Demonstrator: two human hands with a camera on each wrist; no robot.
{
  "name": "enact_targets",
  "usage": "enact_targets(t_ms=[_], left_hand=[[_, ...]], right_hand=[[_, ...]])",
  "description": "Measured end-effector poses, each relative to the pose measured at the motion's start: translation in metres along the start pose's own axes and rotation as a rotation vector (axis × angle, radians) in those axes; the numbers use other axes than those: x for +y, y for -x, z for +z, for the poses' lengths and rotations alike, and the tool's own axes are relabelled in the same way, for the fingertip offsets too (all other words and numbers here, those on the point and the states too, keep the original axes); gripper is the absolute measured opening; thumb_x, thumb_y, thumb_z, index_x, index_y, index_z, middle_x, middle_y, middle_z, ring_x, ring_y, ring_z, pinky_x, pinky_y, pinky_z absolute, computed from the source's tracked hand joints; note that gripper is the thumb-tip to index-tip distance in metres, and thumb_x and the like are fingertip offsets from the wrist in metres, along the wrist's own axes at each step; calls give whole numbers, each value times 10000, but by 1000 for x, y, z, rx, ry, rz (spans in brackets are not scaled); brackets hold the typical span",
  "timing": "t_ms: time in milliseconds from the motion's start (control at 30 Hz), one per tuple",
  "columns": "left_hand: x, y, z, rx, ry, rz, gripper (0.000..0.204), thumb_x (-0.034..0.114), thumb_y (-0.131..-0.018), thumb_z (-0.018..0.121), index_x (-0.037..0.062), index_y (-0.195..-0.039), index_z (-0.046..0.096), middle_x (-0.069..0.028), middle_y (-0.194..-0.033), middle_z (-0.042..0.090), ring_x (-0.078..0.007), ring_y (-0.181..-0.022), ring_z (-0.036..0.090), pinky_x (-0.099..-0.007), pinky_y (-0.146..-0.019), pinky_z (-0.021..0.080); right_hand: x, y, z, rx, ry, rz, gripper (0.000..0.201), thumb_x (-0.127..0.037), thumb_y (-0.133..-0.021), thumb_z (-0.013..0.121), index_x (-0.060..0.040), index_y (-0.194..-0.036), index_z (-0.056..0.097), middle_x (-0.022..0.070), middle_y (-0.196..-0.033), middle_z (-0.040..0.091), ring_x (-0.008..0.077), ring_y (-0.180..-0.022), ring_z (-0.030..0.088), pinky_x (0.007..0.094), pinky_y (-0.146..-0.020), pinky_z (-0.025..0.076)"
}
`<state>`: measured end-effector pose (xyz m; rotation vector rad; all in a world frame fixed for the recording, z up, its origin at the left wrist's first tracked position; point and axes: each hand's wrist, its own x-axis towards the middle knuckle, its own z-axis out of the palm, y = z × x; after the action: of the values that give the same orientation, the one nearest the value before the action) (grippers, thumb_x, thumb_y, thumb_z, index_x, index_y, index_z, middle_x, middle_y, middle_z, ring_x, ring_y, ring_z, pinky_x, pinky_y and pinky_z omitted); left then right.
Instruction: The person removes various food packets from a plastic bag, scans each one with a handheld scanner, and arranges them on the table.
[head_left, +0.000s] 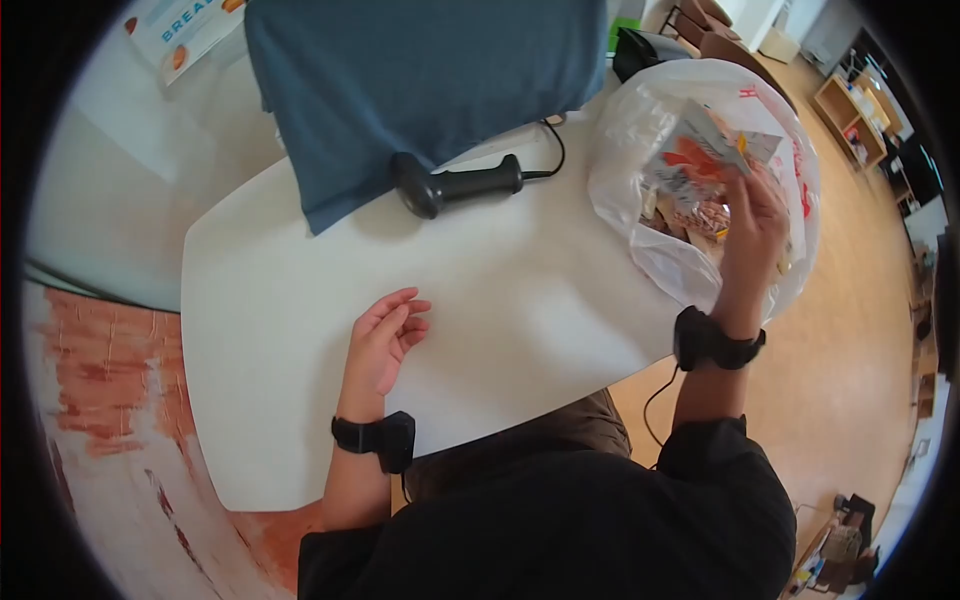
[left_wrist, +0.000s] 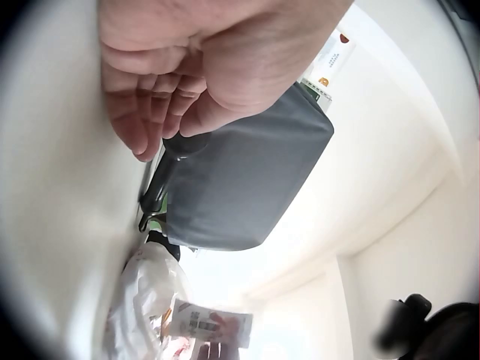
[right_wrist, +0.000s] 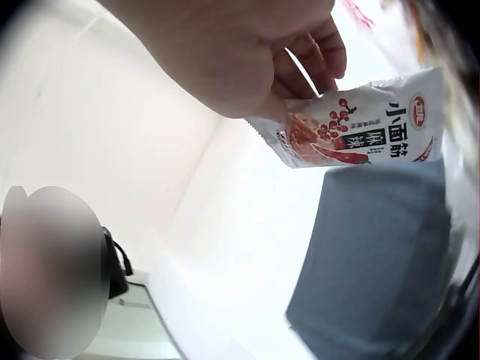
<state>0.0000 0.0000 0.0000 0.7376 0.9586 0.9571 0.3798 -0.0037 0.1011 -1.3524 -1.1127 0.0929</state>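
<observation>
My right hand [head_left: 758, 215] pinches one end of a small white snack packet [right_wrist: 367, 124] printed with a red chili, berries and Chinese characters. In the head view the packet is over the mouth of a white plastic bag [head_left: 622, 185], at the table's right side. Several other packaged items [head_left: 705, 218] show inside the bag. My left hand [head_left: 385, 340] holds nothing; its fingers are loosely bent, low by the white table [head_left: 270, 300]. Ahead of it lies a black handheld barcode scanner [head_left: 470, 183] with a cable.
A blue-grey cloth [head_left: 430, 80] drapes over a boxy shape at the table's back, its corner hanging beside the scanner. A black item [head_left: 635, 55] stands behind the bag. The table's curved front edge runs along my body, with wooden floor [head_left: 830, 300] to the right.
</observation>
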Motion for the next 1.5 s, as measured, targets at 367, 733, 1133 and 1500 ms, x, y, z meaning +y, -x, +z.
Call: enact_targets(t_ms=[367, 733, 1133, 1500], left_hand=[[3, -1, -5, -189, 65, -19, 440, 326, -964, 410, -8, -1246, 462, -156, -1087, 602, -160, -854, 614, -275, -762, 501], [1, -1, -6, -186, -37, 41, 538, 151, -870, 582, -37, -1323, 361, -123, -1108, 588, -165, -941, 603, -292, -845, 484], [-2, -1, -1, -127, -62, 176, 690, -50, -749, 652, -51, -1352, 317, -133, -1131, 583, -169, -1009, 583, -299, -894, 465], [-4, -1, 1, -144, -167, 144, 537, 65, -816, 640, -38, -1292, 414, -103, -1030, 611, -144, -928, 591, -285, -860, 470]], right_hand=[[-8, 70, 150, -913, -919, 676, 177, -115, -885, 538, 35, -921, 624, 86, -782, 632, 148, -665, 605, 247, -610, 467], [-5, 106, 167, -1244, -563, 278, 183, 10, -787, 582, 20, -958, 648, 108, -921, 630, 122, -824, 587, 255, -724, 458], [-19, 118, 175, -954, -550, 618, 520, -58, -830, 616, 72, -1281, 394, 184, -1171, 541, 166, -850, 628, 306, -750, 525], [-12, 109, 172, -1075, -601, 658, 405, -53, -856, 573, 52, -1234, 472, 114, -978, 645, 145, -848, 618, 276, -735, 501]])
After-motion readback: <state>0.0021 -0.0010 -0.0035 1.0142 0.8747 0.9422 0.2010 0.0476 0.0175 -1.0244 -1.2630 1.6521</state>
